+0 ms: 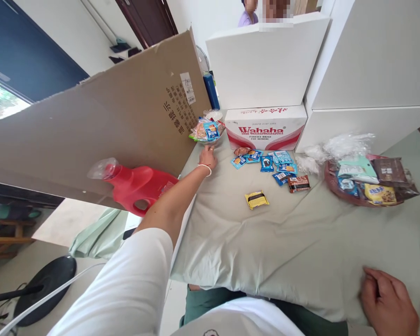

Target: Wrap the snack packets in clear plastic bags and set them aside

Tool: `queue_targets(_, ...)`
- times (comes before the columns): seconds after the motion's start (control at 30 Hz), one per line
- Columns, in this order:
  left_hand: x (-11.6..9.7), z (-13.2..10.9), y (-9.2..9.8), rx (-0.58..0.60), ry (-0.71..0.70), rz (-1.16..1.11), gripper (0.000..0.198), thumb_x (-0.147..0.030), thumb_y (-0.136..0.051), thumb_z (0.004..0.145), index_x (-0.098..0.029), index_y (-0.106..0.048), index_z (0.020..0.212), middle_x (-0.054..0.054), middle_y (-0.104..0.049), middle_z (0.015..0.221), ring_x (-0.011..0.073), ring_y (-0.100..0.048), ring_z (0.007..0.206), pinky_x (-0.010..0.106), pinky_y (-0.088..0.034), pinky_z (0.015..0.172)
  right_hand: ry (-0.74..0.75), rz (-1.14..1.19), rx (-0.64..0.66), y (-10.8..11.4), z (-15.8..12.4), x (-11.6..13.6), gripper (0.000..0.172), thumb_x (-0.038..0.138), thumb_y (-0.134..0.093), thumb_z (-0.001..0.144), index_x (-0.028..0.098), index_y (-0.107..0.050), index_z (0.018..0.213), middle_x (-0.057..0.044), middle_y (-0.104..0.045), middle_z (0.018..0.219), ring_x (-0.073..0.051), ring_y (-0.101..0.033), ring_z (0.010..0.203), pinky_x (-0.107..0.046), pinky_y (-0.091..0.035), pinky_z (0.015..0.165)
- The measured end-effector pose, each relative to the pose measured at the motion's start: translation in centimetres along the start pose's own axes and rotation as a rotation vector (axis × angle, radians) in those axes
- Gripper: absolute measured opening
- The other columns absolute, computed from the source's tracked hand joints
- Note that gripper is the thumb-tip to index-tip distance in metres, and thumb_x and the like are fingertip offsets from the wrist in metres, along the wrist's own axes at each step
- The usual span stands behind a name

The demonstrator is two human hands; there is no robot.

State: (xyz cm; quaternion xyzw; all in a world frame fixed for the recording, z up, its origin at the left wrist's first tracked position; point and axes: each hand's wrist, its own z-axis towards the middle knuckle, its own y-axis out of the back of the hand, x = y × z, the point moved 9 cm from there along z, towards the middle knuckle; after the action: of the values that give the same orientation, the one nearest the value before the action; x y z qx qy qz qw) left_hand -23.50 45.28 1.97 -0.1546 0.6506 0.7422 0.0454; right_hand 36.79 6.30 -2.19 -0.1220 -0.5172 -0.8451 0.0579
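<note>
Left hand [208, 157] touches the bowl [216, 139] of snack packets [209, 129], grip unclear; right hand [388, 303] rests empty on cloth [266, 242]

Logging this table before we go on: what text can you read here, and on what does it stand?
"Wahaha": red lettering on the white and red box.
"PURIFIED WATER FOR DRINKING": small print below it.
Red characters along the box's top: too small to read.
On the cardboard sheet: printed characters and a white sticker, too small to read.
On the snack packets: print too blurred to read.
</note>
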Motion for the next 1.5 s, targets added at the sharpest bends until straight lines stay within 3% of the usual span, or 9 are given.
queue_targets(0.13,0.4,-0.5,0.5,-0.007,0.023,-0.007,0.077,-0.014,-0.055,0.088,-0.017,-0.035,0.162,0.016,-0.038,0.166,0.0328,-0.040,0.152,0.048,-0.035,0.123,0.051,-0.078,-0.027,0.3,0.1,0.9,0.024,0.029,-0.048,0.098,0.019,-0.069,0.102,-0.011,-0.072,0.100,-0.027,-0.070,0.090,-0.040,-0.055,0.083)
queue_targets(0.33,-0.8,1.8,0.5,0.044,0.042,-0.045,0.093,-0.018,-0.063,0.085,-0.020,-0.019,0.167,0.013,-0.023,0.175,0.0346,-0.033,0.156,0.054,-0.034,0.124,0.085,-0.109,-0.081,0.6,0.1,1.7,0.022,0.027,-0.050,0.098,0.018,-0.069,0.102,-0.010,-0.071,0.099,-0.025,-0.070,0.088,-0.036,-0.054,0.078)
queue_targets(0.53,-1.5,3.4,-0.2,0.035,0.074,-0.094,0.087,-0.026,-0.069,0.085,-0.019,-0.030,0.163,0.018,-0.035,0.168,0.0380,-0.042,0.150,0.050,-0.037,0.122,0.111,-0.098,-0.083,0.4,0.0,1.7,0.021,0.025,-0.050,0.098,0.017,-0.069,0.100,-0.011,-0.071,0.098,-0.024,-0.068,0.087,-0.036,-0.053,0.080)
queue_targets(0.7,-1.6,2.5,0.3,-0.050,0.104,-0.117,0.060,-0.020,-0.064,0.088,-0.011,-0.047,0.145,0.021,-0.042,0.156,0.0337,-0.052,0.139,0.042,-0.039,0.120,0.124,-0.089,-0.088,0.6,0.0,1.8,0.018,0.022,-0.053,0.096,0.017,-0.069,0.099,-0.010,-0.071,0.097,-0.023,-0.068,0.088,-0.034,-0.053,0.084)
queue_targets(0.87,-1.5,-2.5,1.1,-0.129,0.087,-0.125,0.044,-0.011,-0.060,0.083,-0.016,-0.056,0.127,0.019,-0.049,0.146,0.0299,-0.054,0.135,0.043,-0.041,0.120,0.081,-0.096,-0.074,0.6,0.0,1.6,0.017,0.022,-0.054,0.095,0.017,-0.070,0.099,-0.009,-0.071,0.097,-0.023,-0.069,0.089,-0.034,-0.053,0.083)
queue_targets(1.0,-0.9,-8.6,1.7,-0.156,0.077,-0.129,0.039,-0.012,-0.057,0.082,-0.017,-0.058,0.121,0.018,-0.053,0.137,0.0297,-0.058,0.127,0.045,-0.047,0.115,0.037,-0.068,-0.039,0.4,0.0,1.2,0.018,0.022,-0.053,0.093,0.018,-0.070,0.099,-0.009,-0.071,0.098,-0.023,-0.069,0.091,-0.034,-0.053,0.085)
queue_targets(1.17,-0.9,-16.8,2.6,-0.190,0.120,-0.189,0.028,-0.013,-0.051,0.082,-0.019,-0.061,0.108,0.014,-0.059,0.120,0.0263,-0.067,0.099,0.043,-0.054,0.101,0.019,-0.045,0.000,0.2,0.0,0.9,0.020,0.024,-0.053,0.091,0.018,-0.071,0.098,-0.010,-0.071,0.099,-0.024,-0.068,0.092,-0.035,-0.053,0.084)
queue_targets(1.33,-3.6,-24.3,3.0,-0.226,0.096,-0.247,0.031,-0.012,-0.050,0.078,-0.023,-0.063,0.104,0.011,-0.062,0.108,0.0271,-0.066,0.095,0.045,-0.056,0.096,0.031,-0.072,-0.004,0.3,0.1,1.0,0.020,0.025,-0.053,0.092,0.018,-0.071,0.095,-0.010,-0.072,0.097,-0.024,-0.068,0.090,-0.034,-0.054,0.081)
queue_targets(1.5,-6.8,-28.8,3.8,-0.068,-0.004,-0.392,0.034,-0.020,-0.052,0.083,-0.033,-0.072,0.108,0.008,-0.069,0.110,0.0264,-0.070,0.091,0.047,-0.059,0.089,0.059,-0.087,-0.007,0.3,0.3,1.3,0.020,0.025,-0.052,0.092,0.017,-0.071,0.094,-0.011,-0.070,0.095,-0.024,-0.067,0.087,-0.034,-0.052,0.077)
